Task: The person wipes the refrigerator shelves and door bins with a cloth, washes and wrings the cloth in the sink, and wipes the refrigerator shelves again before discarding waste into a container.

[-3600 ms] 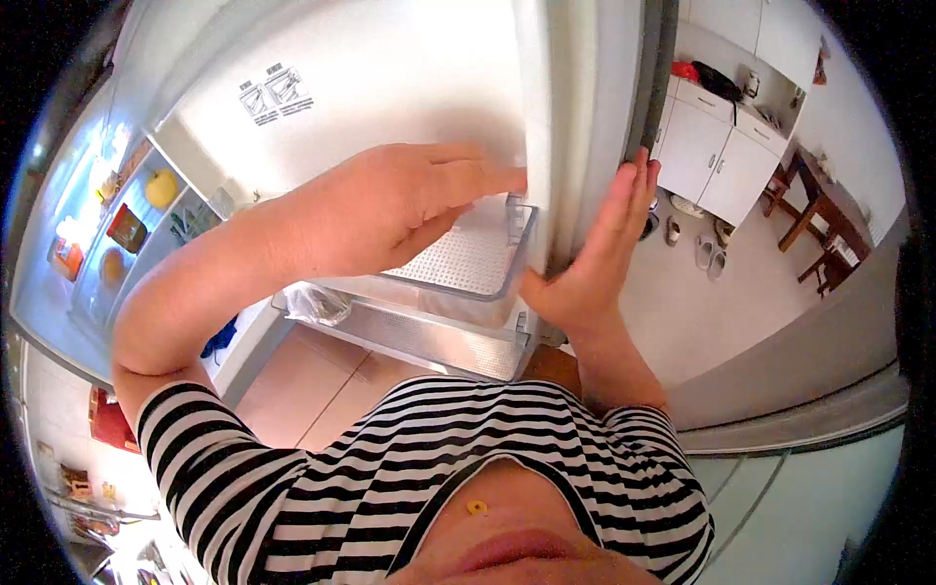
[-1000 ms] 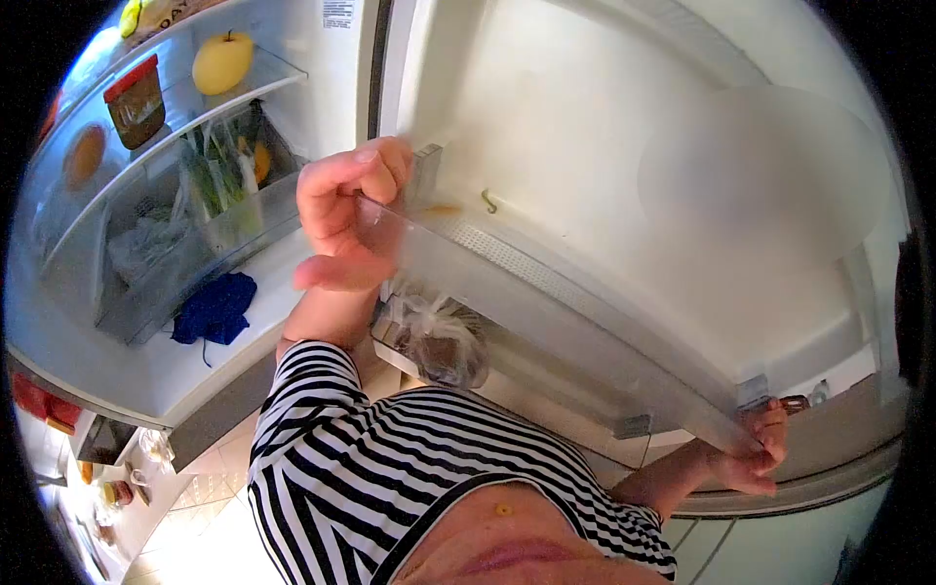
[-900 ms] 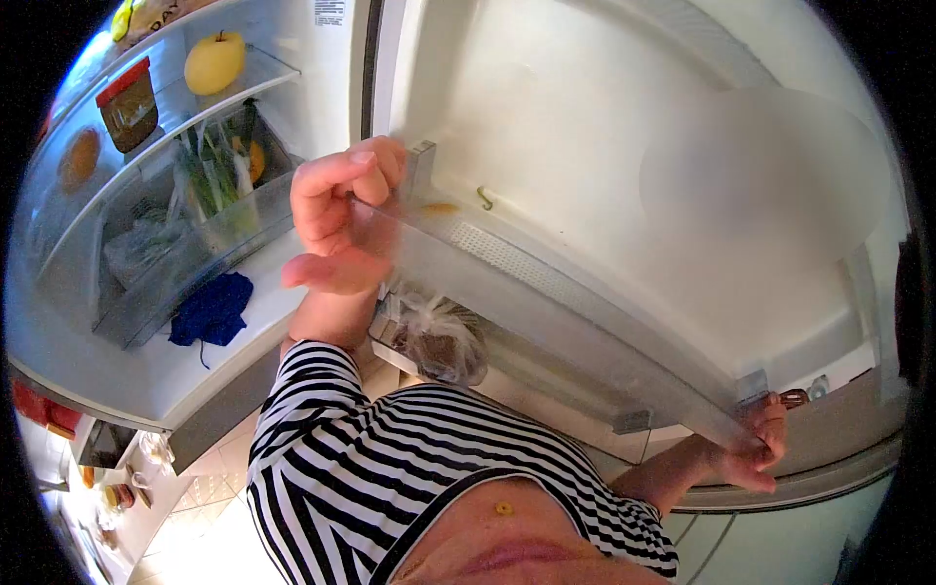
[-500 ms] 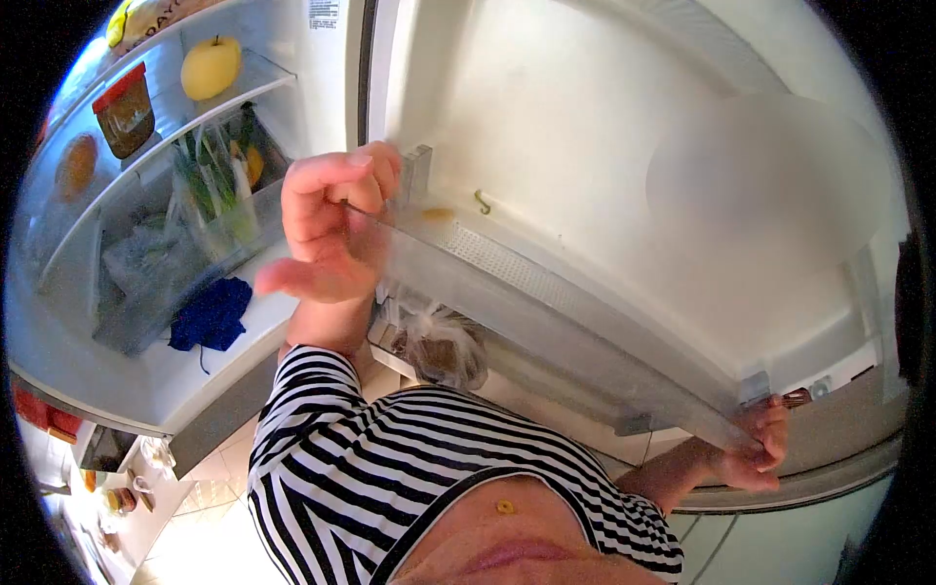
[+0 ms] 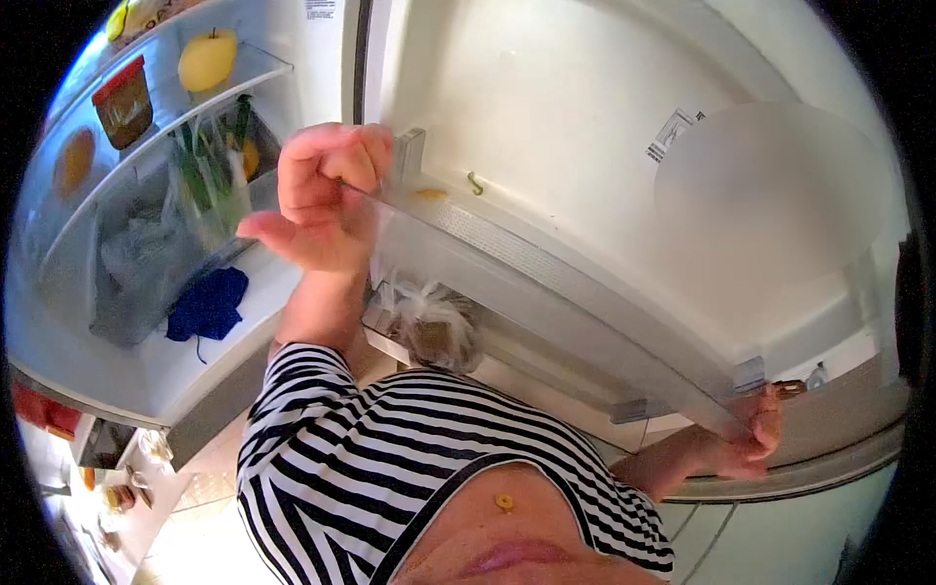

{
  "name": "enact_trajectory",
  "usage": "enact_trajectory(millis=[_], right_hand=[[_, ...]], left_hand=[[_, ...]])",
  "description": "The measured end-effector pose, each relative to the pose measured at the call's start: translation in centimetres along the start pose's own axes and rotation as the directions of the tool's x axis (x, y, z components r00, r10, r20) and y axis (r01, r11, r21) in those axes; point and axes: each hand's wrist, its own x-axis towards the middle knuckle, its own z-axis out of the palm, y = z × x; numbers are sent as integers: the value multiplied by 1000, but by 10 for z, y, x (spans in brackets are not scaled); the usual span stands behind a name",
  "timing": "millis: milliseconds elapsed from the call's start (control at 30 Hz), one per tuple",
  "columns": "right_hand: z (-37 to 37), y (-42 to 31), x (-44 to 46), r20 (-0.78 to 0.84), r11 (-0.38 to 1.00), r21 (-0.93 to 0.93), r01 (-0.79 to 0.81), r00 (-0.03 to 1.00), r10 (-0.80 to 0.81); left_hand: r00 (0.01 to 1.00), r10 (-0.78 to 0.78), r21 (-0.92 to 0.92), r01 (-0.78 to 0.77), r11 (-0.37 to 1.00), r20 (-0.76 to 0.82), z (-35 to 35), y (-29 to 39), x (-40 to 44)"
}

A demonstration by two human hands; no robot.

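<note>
A clear door bin slants across the inside of the open fridge door. At its left end my left hand grips the rim with curled fingers, thumb pointing out to the left. My right hand is closed round the bin's lower right end. Inside, a small green curved scrap and an orange-brown bit lie near the left end. Below the bin, a knotted plastic bag with brown contents sits in a lower bin.
At the left, fridge shelves hold a yellow apple, a red-lidded jar and a drawer with green vegetables. A dark blue cloth lies at the fridge bottom. A blurred patch covers part of the door lining.
Both hands have gone from the door's edge region to the bin's two ends, and the view has turned toward the shelves. Lately my left hand and the bin's left end have shifted slightly up and left.
</note>
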Motion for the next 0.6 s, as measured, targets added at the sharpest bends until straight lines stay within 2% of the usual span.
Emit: enact_trajectory(millis=[133,200,233,300,400,433,500,600], right_hand=[[-25,-1,8,93,995,42,-94,992,90],[-16,-2,14,50,991,-121,-60,997,66],[-9,0,17,53,992,-114,-59,997,65],[7,2,15,-156,992,26,-123,980,126],[12,0,5,-162,983,102,-154,972,169],[8,6,3,-175,984,109,-144,971,161],[0,5,1,-92,991,-120,-59,995,48],[-2,-7,10,-56,964,-234,-130,991,120]], left_hand=[[999,-38,33,38,999,5,-2,2,0],[999,-41,31,42,999,-16,-2,2,1],[1000,-25,19,25,1000,-12,-2,1,1],[1000,-27,14,27,1000,6,-2,2,1],[1000,-11,49,11,999,7,1,3,1],[998,-58,65,57,996,17,-1,5,2],[993,-118,63,115,991,32,-5,8,7],[983,-184,-14,183,983,-9,-1,10,6]])
